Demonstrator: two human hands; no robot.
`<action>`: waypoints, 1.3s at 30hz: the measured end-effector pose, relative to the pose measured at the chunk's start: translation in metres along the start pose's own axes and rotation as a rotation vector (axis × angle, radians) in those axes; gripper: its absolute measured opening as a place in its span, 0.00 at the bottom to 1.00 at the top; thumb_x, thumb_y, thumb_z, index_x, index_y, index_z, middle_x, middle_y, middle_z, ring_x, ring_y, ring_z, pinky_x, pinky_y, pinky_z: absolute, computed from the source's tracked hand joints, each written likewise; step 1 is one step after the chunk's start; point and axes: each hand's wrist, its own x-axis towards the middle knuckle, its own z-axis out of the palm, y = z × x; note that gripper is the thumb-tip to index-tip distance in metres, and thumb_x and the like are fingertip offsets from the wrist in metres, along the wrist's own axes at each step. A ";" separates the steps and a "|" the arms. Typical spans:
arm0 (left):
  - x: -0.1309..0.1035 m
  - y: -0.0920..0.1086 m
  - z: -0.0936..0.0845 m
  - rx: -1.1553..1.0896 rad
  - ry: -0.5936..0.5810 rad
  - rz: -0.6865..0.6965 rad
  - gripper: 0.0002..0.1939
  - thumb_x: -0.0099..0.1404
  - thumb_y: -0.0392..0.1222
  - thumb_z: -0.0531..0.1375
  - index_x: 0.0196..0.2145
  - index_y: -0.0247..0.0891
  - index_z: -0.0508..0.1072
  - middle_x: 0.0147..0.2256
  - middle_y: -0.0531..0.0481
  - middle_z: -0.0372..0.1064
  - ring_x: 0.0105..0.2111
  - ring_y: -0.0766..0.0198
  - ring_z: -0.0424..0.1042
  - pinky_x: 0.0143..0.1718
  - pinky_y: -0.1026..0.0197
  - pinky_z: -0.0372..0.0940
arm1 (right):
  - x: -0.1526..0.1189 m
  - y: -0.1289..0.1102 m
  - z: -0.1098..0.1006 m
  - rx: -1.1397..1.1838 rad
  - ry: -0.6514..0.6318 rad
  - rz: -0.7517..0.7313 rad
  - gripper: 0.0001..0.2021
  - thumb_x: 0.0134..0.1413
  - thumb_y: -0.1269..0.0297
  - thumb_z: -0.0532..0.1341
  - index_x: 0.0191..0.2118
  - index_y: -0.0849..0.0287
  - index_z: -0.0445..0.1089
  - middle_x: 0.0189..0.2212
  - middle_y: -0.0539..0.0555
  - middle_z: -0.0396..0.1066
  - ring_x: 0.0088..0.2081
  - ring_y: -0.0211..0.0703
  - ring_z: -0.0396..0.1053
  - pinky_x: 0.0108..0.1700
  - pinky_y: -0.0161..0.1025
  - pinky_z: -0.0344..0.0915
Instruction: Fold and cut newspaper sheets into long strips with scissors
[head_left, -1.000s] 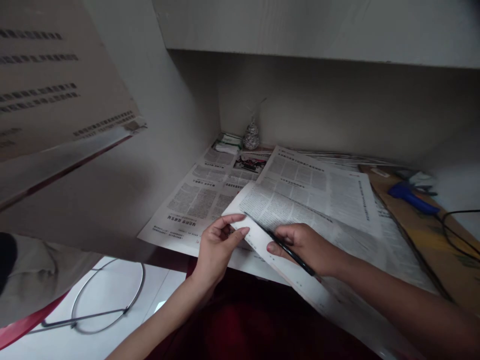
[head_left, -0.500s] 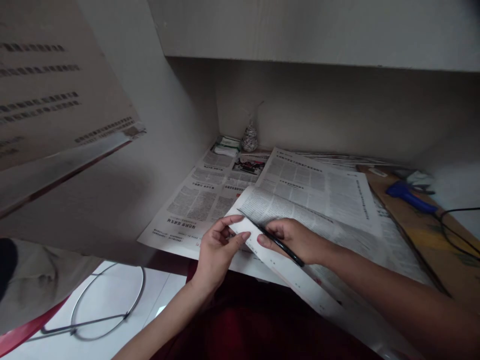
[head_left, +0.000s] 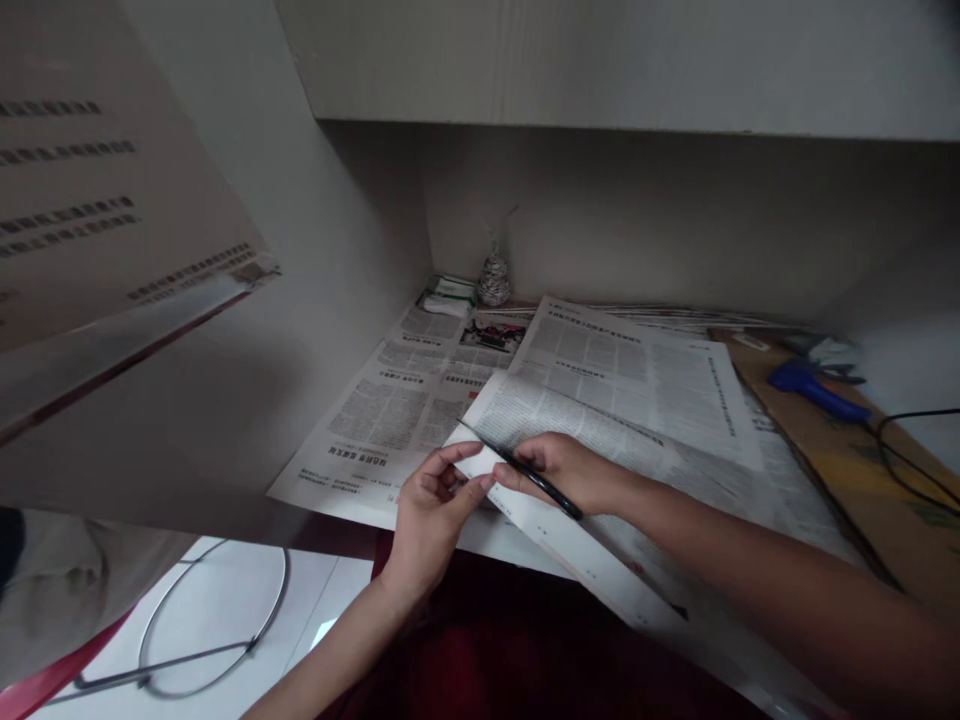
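Observation:
My right hand (head_left: 574, 472) is closed around a slim black-handled knife (head_left: 562, 497), its thin pointed end reaching up and left. The knife lies along the white margin of a folded newspaper sheet (head_left: 544, 525). My left hand (head_left: 427, 510) pinches that margin between thumb and fingers, close to the knife's tip. The two thumbs nearly meet over the paper. Whether the blade is inside the fold or on top of it, I cannot tell. Beneath the folded sheet, more newspaper (head_left: 379, 410) is spread on the desk.
A woven bottle-shaped vase (head_left: 494, 280) stands at the back beside a small white packet (head_left: 448, 296). A blue-handled tool (head_left: 817, 390) with a black cable rests on cardboard (head_left: 892, 490) at right. A shelf (head_left: 600, 65) overhangs the desk. A metal ring (head_left: 285, 575) is at lower left.
My right hand and the knife have slid a little up and left along the paper's margin, nearer to my left hand. The view has shifted slightly.

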 end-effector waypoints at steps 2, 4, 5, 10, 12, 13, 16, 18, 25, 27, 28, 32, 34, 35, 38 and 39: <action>0.000 -0.001 -0.001 0.002 0.008 -0.003 0.21 0.55 0.45 0.73 0.46 0.39 0.78 0.24 0.56 0.67 0.25 0.69 0.65 0.29 0.65 0.66 | 0.004 0.002 0.001 -0.001 -0.007 -0.006 0.26 0.52 0.38 0.67 0.22 0.57 0.64 0.18 0.45 0.56 0.22 0.34 0.52 0.22 0.35 0.48; 0.000 -0.002 -0.003 0.002 0.016 -0.008 0.21 0.55 0.45 0.73 0.46 0.39 0.78 0.24 0.56 0.67 0.24 0.68 0.66 0.28 0.64 0.66 | 0.006 0.003 0.002 -0.004 -0.003 -0.014 0.26 0.51 0.38 0.67 0.22 0.57 0.64 0.18 0.44 0.56 0.21 0.33 0.53 0.22 0.34 0.49; 0.000 -0.002 -0.003 0.000 0.017 -0.012 0.21 0.55 0.45 0.73 0.46 0.39 0.78 0.24 0.56 0.68 0.25 0.68 0.66 0.29 0.64 0.66 | 0.007 0.002 0.003 -0.009 0.004 -0.023 0.26 0.51 0.39 0.68 0.22 0.57 0.64 0.17 0.44 0.56 0.21 0.33 0.53 0.21 0.34 0.50; -0.004 -0.004 -0.008 0.005 -0.026 -0.032 0.22 0.55 0.45 0.73 0.46 0.38 0.78 0.26 0.54 0.71 0.27 0.67 0.69 0.31 0.65 0.67 | 0.002 -0.006 0.001 0.167 -0.035 0.051 0.27 0.50 0.38 0.68 0.23 0.56 0.62 0.15 0.43 0.60 0.16 0.33 0.59 0.18 0.33 0.53; -0.005 -0.004 -0.013 0.016 -0.022 -0.029 0.22 0.55 0.45 0.73 0.47 0.38 0.77 0.28 0.53 0.73 0.28 0.67 0.70 0.32 0.64 0.68 | -0.007 -0.006 -0.005 0.280 -0.093 0.085 0.26 0.50 0.38 0.67 0.25 0.55 0.62 0.16 0.43 0.64 0.14 0.33 0.61 0.16 0.32 0.56; -0.004 -0.003 -0.015 0.018 -0.003 -0.025 0.23 0.55 0.45 0.73 0.47 0.38 0.77 0.28 0.52 0.74 0.27 0.67 0.70 0.31 0.64 0.68 | -0.014 -0.004 -0.008 0.304 -0.106 0.086 0.25 0.50 0.39 0.68 0.26 0.55 0.63 0.16 0.44 0.65 0.14 0.33 0.62 0.16 0.32 0.57; 0.004 0.003 -0.022 -0.013 0.054 -0.020 0.25 0.53 0.44 0.74 0.48 0.39 0.77 0.30 0.52 0.75 0.28 0.66 0.72 0.29 0.65 0.68 | -0.038 0.009 -0.023 0.298 -0.054 0.103 0.23 0.49 0.42 0.71 0.27 0.57 0.65 0.17 0.43 0.65 0.15 0.31 0.62 0.16 0.30 0.56; 0.014 0.012 -0.021 -0.060 0.064 -0.009 0.26 0.52 0.43 0.75 0.49 0.40 0.77 0.30 0.53 0.75 0.30 0.66 0.73 0.32 0.65 0.70 | -0.055 0.023 -0.032 0.317 0.021 0.134 0.23 0.49 0.43 0.71 0.28 0.57 0.66 0.18 0.44 0.67 0.15 0.31 0.62 0.17 0.31 0.58; 0.070 0.053 0.025 -0.214 -0.063 0.159 0.23 0.47 0.38 0.75 0.42 0.40 0.77 0.35 0.53 0.73 0.34 0.66 0.74 0.35 0.65 0.70 | -0.085 0.056 -0.041 0.598 0.163 0.061 0.26 0.37 0.49 0.78 0.35 0.57 0.68 0.37 0.54 0.78 0.39 0.44 0.77 0.43 0.42 0.72; 0.088 0.064 0.044 -0.246 -0.085 0.206 0.21 0.47 0.37 0.74 0.40 0.40 0.76 0.36 0.52 0.73 0.33 0.67 0.73 0.33 0.65 0.70 | -0.084 0.056 -0.039 0.646 0.186 0.044 0.26 0.34 0.52 0.79 0.35 0.57 0.68 0.40 0.53 0.77 0.41 0.44 0.76 0.46 0.43 0.71; 0.097 0.069 0.054 -0.254 -0.096 0.226 0.21 0.47 0.37 0.74 0.40 0.40 0.76 0.35 0.53 0.72 0.32 0.67 0.72 0.33 0.65 0.70 | -0.083 0.054 -0.038 0.668 0.202 0.038 0.26 0.33 0.54 0.79 0.35 0.57 0.68 0.39 0.52 0.77 0.40 0.43 0.75 0.45 0.42 0.71; 0.132 0.090 0.086 -0.328 -0.120 0.311 0.23 0.46 0.35 0.74 0.41 0.41 0.75 0.36 0.53 0.74 0.34 0.66 0.74 0.34 0.65 0.70 | -0.075 0.048 -0.035 0.736 0.285 0.012 0.23 0.33 0.61 0.80 0.32 0.57 0.67 0.28 0.45 0.71 0.29 0.35 0.68 0.33 0.35 0.66; 0.146 0.095 0.097 -0.407 -0.141 0.295 0.22 0.48 0.40 0.75 0.40 0.43 0.75 0.37 0.52 0.75 0.35 0.65 0.75 0.36 0.64 0.71 | -0.068 0.045 -0.035 0.791 0.341 0.011 0.21 0.35 0.61 0.79 0.31 0.57 0.67 0.23 0.43 0.67 0.25 0.32 0.62 0.27 0.33 0.61; 0.150 0.095 0.102 -0.457 -0.178 0.256 0.20 0.51 0.46 0.75 0.39 0.42 0.74 0.38 0.51 0.76 0.37 0.64 0.75 0.37 0.63 0.72 | -0.063 0.044 -0.036 0.835 0.371 0.018 0.21 0.35 0.61 0.79 0.31 0.57 0.68 0.22 0.42 0.65 0.23 0.32 0.60 0.25 0.32 0.58; 0.155 0.081 0.114 -0.559 -0.383 0.044 0.25 0.58 0.65 0.66 0.36 0.39 0.75 0.42 0.43 0.77 0.42 0.59 0.77 0.41 0.60 0.73 | -0.045 0.042 -0.043 0.966 0.430 0.035 0.21 0.35 0.57 0.78 0.31 0.57 0.68 0.20 0.42 0.62 0.21 0.31 0.57 0.21 0.32 0.50; 0.153 0.071 0.117 -0.552 -0.447 -0.032 0.27 0.58 0.67 0.65 0.36 0.38 0.76 0.42 0.42 0.78 0.42 0.58 0.77 0.40 0.60 0.73 | -0.038 0.042 -0.046 0.992 0.432 0.037 0.22 0.35 0.56 0.78 0.31 0.57 0.68 0.20 0.42 0.62 0.21 0.32 0.57 0.21 0.32 0.49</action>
